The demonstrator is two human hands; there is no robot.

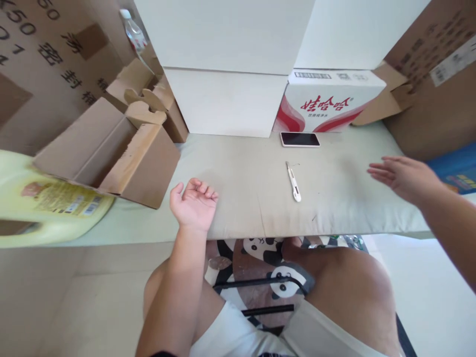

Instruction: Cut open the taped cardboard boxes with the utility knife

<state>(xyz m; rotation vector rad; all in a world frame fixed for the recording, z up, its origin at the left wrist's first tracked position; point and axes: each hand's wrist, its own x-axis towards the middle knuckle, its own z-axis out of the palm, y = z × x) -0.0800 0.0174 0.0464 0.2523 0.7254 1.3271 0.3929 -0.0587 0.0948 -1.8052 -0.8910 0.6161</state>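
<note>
My left hand [195, 204] is held palm up above the pale green cloth surface [238, 173]. Its fingers are loosely curled and apart, with nothing in them. The open cardboard box [145, 161] is the thing nearest to it. On the right, my right hand [403, 177] reaches in from the side with stretched fingers, holding nothing. Between the hands lies a white utility knife [293, 184], its tip pointing away from me. A phone [300, 140] with a dark screen rests flat just behind the knife.
At the back stand white boxes [226, 101] and a white box with red lettering [327, 101]. A yellow jug [74, 213] is at the left, with a plastic bottle [134, 33] behind the open boxes. Something blue [457, 168] and a large carton [420, 119] border the right.
</note>
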